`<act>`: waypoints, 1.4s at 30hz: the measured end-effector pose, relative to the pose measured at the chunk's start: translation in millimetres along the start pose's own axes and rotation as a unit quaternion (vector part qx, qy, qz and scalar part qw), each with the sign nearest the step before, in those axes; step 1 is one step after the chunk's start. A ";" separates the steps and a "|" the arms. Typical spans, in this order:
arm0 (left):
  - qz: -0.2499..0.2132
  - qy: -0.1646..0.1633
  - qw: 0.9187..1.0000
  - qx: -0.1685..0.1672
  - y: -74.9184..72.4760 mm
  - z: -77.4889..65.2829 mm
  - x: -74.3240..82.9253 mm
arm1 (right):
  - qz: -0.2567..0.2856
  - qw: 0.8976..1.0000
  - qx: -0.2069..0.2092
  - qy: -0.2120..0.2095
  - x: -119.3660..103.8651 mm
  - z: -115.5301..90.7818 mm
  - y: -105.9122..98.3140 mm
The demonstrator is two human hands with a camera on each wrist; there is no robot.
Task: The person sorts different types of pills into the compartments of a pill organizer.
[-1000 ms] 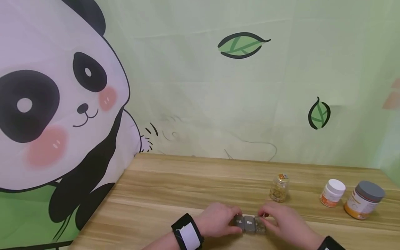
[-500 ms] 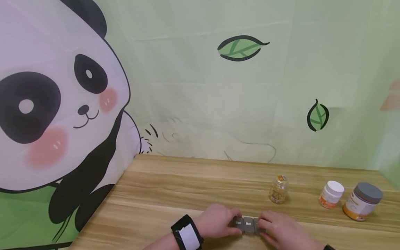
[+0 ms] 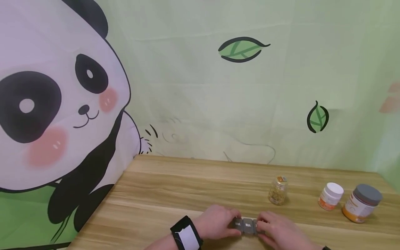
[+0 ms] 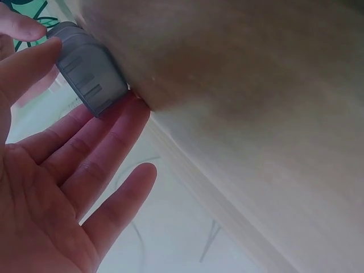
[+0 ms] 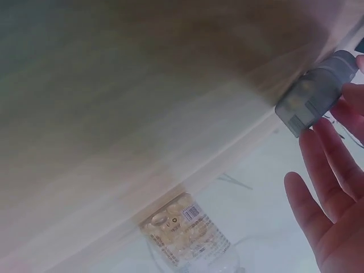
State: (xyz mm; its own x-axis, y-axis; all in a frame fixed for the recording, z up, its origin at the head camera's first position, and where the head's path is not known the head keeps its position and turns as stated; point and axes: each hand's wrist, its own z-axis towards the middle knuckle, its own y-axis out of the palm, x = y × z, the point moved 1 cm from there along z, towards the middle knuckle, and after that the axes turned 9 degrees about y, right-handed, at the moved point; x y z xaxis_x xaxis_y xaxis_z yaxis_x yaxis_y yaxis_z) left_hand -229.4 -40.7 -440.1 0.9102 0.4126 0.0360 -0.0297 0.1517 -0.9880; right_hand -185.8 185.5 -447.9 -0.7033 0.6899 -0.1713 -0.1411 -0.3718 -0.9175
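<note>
A small grey pill organizer [image 3: 248, 226] lies on the table between both hands, its lids marked with days such as "Mon." My left hand [image 3: 217, 222] grips its left end between thumb and fingers. At the other end my right hand [image 3: 281, 231] holds it, fingers over the rightmost lid and thumb at the near side. The left wrist view shows the organizer's ribbed end wall [image 4: 94, 77] against the fingertips. Through the translucent end compartment [image 5: 310, 99] in the right wrist view, pale yellowish shapes are visible. Much of that compartment's top is hidden by the right fingers.
Behind the right hand stands a clear jar [image 3: 278, 191] of yellowish capsules with a gold lid. Farther right are a white-capped bottle [image 3: 331, 196] and a larger grey-lidded tub [image 3: 362, 203]. A panda-print cloth [image 3: 200, 86] hangs behind the wooden table [image 3: 187, 180].
The rightmost lid, raised in my right fingers a second ago, now lies down over its compartment. My right hand has moved over it; the left keeps its hold.
</note>
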 end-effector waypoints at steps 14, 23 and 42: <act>-0.013 0.009 1.000 -0.002 4.1 2.0 -1.6 | -0.033 0.995 -0.079 0.050 -2.9 23.5 -4.1; -0.018 0.012 1.000 0.000 5.1 1.5 -1.8 | -0.067 0.994 -0.091 0.008 -6.6 29.2 5.7; 0.020 0.002 1.000 0.017 1.6 0.5 0.3 | -0.061 0.994 -0.077 -0.038 -5.2 30.4 9.1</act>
State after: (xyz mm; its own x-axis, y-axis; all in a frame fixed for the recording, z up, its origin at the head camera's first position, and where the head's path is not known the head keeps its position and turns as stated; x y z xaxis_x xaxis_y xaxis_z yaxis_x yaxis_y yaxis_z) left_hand -229.4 -39.8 -441.5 0.9099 0.4148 -0.0050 -0.0809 0.1656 -0.9829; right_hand -204.5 159.6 -444.5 -0.7393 0.6725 -0.0324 -0.1245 -0.1838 -0.9750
